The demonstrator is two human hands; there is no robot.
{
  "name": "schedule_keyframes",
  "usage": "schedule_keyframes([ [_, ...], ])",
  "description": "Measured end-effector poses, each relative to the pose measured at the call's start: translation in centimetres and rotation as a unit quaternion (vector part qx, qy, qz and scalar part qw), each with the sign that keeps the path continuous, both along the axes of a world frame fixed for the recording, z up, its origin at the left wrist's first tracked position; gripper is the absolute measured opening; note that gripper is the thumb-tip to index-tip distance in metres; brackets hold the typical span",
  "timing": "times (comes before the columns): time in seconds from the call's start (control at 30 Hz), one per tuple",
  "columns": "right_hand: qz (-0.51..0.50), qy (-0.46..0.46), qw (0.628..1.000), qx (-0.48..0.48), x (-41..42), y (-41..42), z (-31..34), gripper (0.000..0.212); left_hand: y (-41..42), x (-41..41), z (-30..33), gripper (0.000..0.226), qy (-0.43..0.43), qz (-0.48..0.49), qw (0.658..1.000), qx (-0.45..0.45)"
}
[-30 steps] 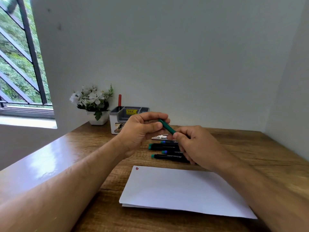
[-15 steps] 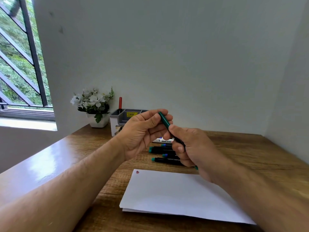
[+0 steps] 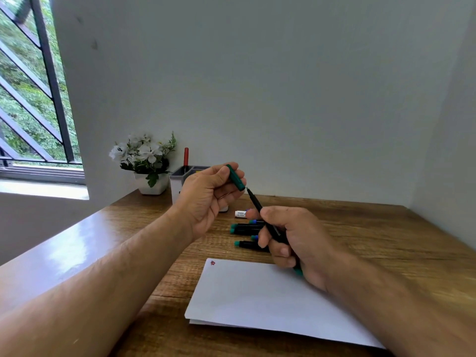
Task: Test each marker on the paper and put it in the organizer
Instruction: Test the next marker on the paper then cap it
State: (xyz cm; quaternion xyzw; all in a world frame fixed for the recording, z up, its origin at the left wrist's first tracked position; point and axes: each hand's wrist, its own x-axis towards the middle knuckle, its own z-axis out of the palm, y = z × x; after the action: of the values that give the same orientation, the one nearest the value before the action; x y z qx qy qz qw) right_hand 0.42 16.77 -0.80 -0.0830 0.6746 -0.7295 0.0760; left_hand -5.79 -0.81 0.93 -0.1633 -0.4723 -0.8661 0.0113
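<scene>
White paper [image 3: 257, 300] sits nearest on the wooden desk [image 3: 386, 240], with a tiny red scribble [image 3: 212, 262] up in its far left corner, so one test mark is already down. Just above the paper's far edge is the right hand [image 3: 296, 243], fingers curled tight round a thin dark pen [image 3: 265, 220] with a green butt end poking out under the palm. The pen's long axis runs diagonal, tip up and away to the left, tail down toward the paper, so the nib is pointing the wrong way for writing right now. My guess is the hand needs to swing the tip down and toward the sheet, which lies right under and a bit nearer than it, way closer to the right hand than the left. The left hand [image 3: 211, 197] floats higher and a little further back, pinching the green cap [image 3: 235, 177] between thumb and fingertips, cap mouth just off the nib, not touching. Behind the right hand there's a little row of capped markers [image 3: 244, 229] lying flat on the desk, black bodies with green and blue ends, long axes roughly left-right, plus a white one [image 3: 240, 214] beyond them. Further back, partly hidden by the left hand, is the grey organizer [image 3: 180, 173] with one red pen [image 3: 186, 157] standing in it. Next to that, a white flower pot [image 3: 152, 185] against the wall, and a barred window [image 3: 31, 99] off left.
</scene>
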Motion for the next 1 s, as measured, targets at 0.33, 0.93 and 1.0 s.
schedule_keyframes([
  [0.33,0.010,0.033,0.993,-0.109,0.7,-1.2,0.1,0.031,-1.3,-1.0,-0.7,0.021,-0.127,0.049,0.928,-0.348],
  [0.93,0.081,0.091,0.992,0.013,1.5,-2.2,-1.2,0.008,-3.0,0.6,1.5,0.018,-0.076,-0.133,0.639,-0.753],
  [1.0,0.088,0.081,0.992,0.041,1.6,-2.3,-1.4,0.011,-3.7,0.9,1.8,0.021,-0.081,-0.175,0.626,-0.756],
])
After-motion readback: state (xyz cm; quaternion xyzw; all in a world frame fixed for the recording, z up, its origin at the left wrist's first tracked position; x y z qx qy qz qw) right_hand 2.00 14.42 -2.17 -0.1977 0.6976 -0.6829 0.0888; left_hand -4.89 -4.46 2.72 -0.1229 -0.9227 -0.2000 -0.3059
